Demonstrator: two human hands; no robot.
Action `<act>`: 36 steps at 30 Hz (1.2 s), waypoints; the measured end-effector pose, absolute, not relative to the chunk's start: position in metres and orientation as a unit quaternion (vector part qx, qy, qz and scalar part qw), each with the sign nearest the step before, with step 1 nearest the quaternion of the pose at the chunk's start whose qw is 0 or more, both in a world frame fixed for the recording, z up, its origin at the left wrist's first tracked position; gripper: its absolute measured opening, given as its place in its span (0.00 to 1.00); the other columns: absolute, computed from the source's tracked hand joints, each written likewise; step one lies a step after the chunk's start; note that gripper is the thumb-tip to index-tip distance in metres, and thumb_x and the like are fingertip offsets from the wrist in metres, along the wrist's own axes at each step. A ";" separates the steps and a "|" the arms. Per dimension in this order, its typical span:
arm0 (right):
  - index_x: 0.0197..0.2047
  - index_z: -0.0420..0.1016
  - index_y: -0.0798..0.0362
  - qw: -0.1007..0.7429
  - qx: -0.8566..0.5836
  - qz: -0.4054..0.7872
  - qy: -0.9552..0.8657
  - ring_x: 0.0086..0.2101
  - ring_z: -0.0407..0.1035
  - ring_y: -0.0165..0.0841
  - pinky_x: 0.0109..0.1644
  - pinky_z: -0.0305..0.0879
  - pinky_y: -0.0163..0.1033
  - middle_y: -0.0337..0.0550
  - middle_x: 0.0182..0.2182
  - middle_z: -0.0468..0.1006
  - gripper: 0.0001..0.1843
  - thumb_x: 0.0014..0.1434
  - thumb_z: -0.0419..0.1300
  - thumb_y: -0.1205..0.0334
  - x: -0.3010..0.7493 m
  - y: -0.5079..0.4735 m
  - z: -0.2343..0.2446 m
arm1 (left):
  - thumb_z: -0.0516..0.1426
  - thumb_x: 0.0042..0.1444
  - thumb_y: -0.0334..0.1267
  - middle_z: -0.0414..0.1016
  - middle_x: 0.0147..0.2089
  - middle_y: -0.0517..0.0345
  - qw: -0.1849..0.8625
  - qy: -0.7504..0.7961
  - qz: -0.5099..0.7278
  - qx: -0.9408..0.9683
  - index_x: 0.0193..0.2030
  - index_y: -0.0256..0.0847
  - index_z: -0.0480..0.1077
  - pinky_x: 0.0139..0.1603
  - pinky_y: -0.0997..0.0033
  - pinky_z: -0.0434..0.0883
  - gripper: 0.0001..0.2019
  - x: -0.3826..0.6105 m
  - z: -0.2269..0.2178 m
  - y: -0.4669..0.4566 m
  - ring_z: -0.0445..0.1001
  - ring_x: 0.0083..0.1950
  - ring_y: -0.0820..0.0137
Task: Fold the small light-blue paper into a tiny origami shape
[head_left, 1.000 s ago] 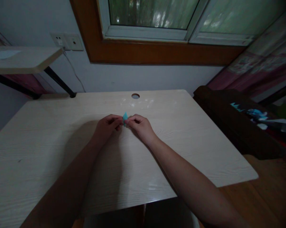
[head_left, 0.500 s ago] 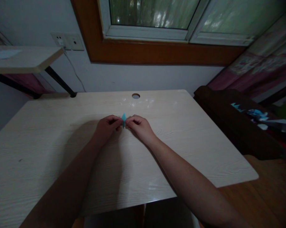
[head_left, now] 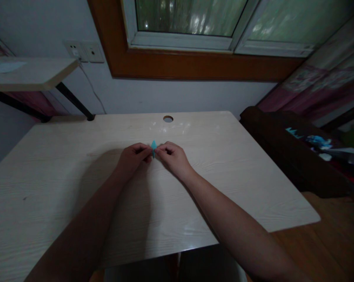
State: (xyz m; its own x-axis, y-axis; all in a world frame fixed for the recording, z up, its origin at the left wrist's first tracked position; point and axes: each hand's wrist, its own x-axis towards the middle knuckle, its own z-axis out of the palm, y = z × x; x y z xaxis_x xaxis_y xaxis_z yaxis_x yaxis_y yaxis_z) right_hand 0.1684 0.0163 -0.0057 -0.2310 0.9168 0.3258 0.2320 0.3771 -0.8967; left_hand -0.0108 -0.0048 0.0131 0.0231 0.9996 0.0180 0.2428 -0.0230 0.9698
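Note:
A small turquoise piece of folded paper (head_left: 154, 145), pointed at its top and bottom, is held between my two hands over the pale wooden desk (head_left: 218, 196). My left hand (head_left: 135, 156) pinches its left side between thumb and fingers. On the right side, the thumb and fingers of my right hand (head_left: 172, 154) pinch it as well. The fingertips partly cover the paper's middle, so its folds there are hidden.
Near the desk's back edge is a round hole (head_left: 168, 119). A raised shelf (head_left: 33, 74) on black legs stands at the back left. Beyond the right edge, a dark wooden piece of furniture (head_left: 271, 156) bears turquoise pieces (head_left: 319, 141). A window is above.
Both hands have shifted very slightly, and my right fingertips sit a little closer to the left ones on the paper. Everything else stays in place.

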 end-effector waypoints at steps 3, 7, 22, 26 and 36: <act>0.32 0.80 0.51 0.459 -0.420 0.366 -0.692 0.29 0.65 0.30 0.34 0.59 0.36 0.38 0.27 0.71 0.09 0.59 0.63 0.56 0.168 0.016 -0.005 | 0.63 0.53 0.48 0.77 0.27 0.57 0.457 0.536 0.450 0.550 0.34 0.39 0.76 0.33 0.72 0.70 0.13 -0.010 0.014 -0.004 0.74 0.28 0.71; 0.32 0.80 0.50 0.447 -0.421 0.356 -0.705 0.30 0.65 0.31 0.35 0.59 0.36 0.38 0.27 0.71 0.09 0.60 0.62 0.56 0.168 0.014 -0.002 | 0.64 0.52 0.47 0.77 0.26 0.57 0.455 0.543 0.449 0.545 0.33 0.39 0.77 0.33 0.72 0.71 0.13 -0.010 0.016 -0.004 0.74 0.28 0.71; 0.30 0.80 0.50 0.411 -0.390 0.430 -0.703 0.33 0.69 0.31 0.39 0.63 0.37 0.40 0.29 0.76 0.11 0.59 0.63 0.55 0.168 0.017 -0.004 | 0.64 0.51 0.45 0.75 0.24 0.59 0.468 0.531 0.463 0.533 0.29 0.39 0.76 0.27 0.74 0.66 0.11 -0.012 0.009 -0.005 0.70 0.25 0.73; 0.30 0.80 0.51 0.415 -0.402 0.429 -0.694 0.31 0.68 0.30 0.37 0.62 0.36 0.39 0.28 0.75 0.10 0.58 0.63 0.55 0.168 0.017 -0.003 | 0.63 0.52 0.46 0.73 0.23 0.60 0.459 0.536 0.453 0.545 0.30 0.40 0.76 0.28 0.74 0.65 0.11 -0.012 0.009 -0.004 0.69 0.24 0.73; 0.31 0.80 0.51 0.412 -0.402 0.447 -0.685 0.31 0.67 0.31 0.36 0.62 0.36 0.39 0.28 0.75 0.13 0.58 0.63 0.51 0.169 0.018 -0.005 | 0.64 0.51 0.48 0.72 0.24 0.61 0.473 0.525 0.452 0.544 0.32 0.40 0.77 0.26 0.75 0.62 0.13 -0.012 0.006 -0.002 0.67 0.24 0.74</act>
